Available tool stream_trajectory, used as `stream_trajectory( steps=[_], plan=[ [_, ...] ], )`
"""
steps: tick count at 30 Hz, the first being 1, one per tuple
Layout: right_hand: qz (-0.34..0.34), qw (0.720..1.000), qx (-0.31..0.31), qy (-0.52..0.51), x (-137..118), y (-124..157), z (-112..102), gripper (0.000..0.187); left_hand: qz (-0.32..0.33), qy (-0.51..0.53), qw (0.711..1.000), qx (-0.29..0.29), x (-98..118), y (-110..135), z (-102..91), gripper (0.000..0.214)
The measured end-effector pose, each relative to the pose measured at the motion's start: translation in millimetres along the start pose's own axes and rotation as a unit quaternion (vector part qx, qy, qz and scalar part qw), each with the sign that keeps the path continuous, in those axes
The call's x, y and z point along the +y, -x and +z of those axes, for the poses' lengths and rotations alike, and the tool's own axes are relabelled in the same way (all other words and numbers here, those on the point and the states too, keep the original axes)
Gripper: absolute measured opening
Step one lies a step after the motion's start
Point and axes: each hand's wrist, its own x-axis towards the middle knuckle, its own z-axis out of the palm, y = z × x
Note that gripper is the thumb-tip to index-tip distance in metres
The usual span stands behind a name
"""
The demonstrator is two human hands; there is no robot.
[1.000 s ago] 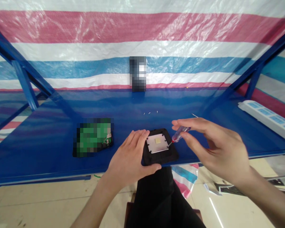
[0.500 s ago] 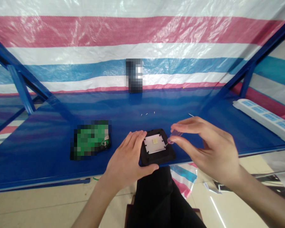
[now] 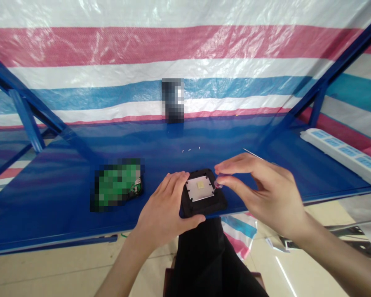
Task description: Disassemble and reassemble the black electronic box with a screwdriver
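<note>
A black casing (image 3: 208, 205) lies near the table's front edge. Set into it is a silvery metal plate (image 3: 194, 195) bearing a small yellowish pad (image 3: 200, 185). My left hand (image 3: 160, 212) grips the casing's left side, fingers along the far edge and thumb along the near one. Between thumb and forefinger, my right hand (image 3: 268, 189) pinches the clear purplish handle of a small screwdriver (image 3: 218, 182). Its tip meets the plate's right edge, though the exact contact is too small to make out.
Several tiny screws (image 3: 189, 149) lie beyond the casing. A thin metal rod (image 3: 250, 153) sits behind my right hand. A partly blurred green circuit board (image 3: 117, 185) is on the left, a blurred dark object (image 3: 173, 101) stands at the back, and a white power strip (image 3: 343, 146) runs along the right.
My right hand and the screwdriver have shifted slightly left, and the handle is now more covered by my fingers. My left hand keeps its hold on the casing. The view has moved a little.
</note>
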Motion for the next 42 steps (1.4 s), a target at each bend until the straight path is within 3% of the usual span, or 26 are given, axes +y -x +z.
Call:
stream_trajectory(
  steps=[7, 10, 13, 15, 18, 21, 26, 42],
  plan=[
    [0.073, 0.997, 0.027, -0.015, 6, 12, -2, 0.019, -0.008, 0.011, 1.0, 0.003, 0, 1, -0.3, 0.083],
    [0.121, 0.98, 0.137, -0.071, 21, 17, -6, 0.019, -0.014, 0.018, 1.0, 0.004, -1, 1, -0.1, 0.083],
    [0.158, 0.935, 0.304, -0.088, 53, 18, -13, 0.02, -0.016, 0.019, 1.0, -0.003, -1, 1, -0.6, 0.083],
    [0.221, 0.903, 0.348, -0.124, 80, 20, -19, 0.026, -0.018, 0.02, 1.0, -0.011, 0, 1, -0.9, 0.084],
    [0.243, 0.876, 0.394, -0.134, 114, 27, -21, 0.03, -0.028, 0.018, 0.999, -0.018, 0, 1, 0.0, 0.085],
    [0.267, 0.854, 0.417, -0.163, 128, 33, -17, 0.035, -0.05, 0.007, 0.999, -0.007, -1, 1, 2.1, 0.087],
    [0.276, 0.838, 0.434, -0.182, 125, 37, -11, 0.036, -0.062, -0.001, 0.998, -0.002, -1, 0, 3.4, 0.088],
    [0.286, 0.844, 0.411, -0.192, 124, 36, -10, 0.037, -0.025, -0.004, 0.999, 0.021, -1, 0, 3.4, 0.085]
  ],
)
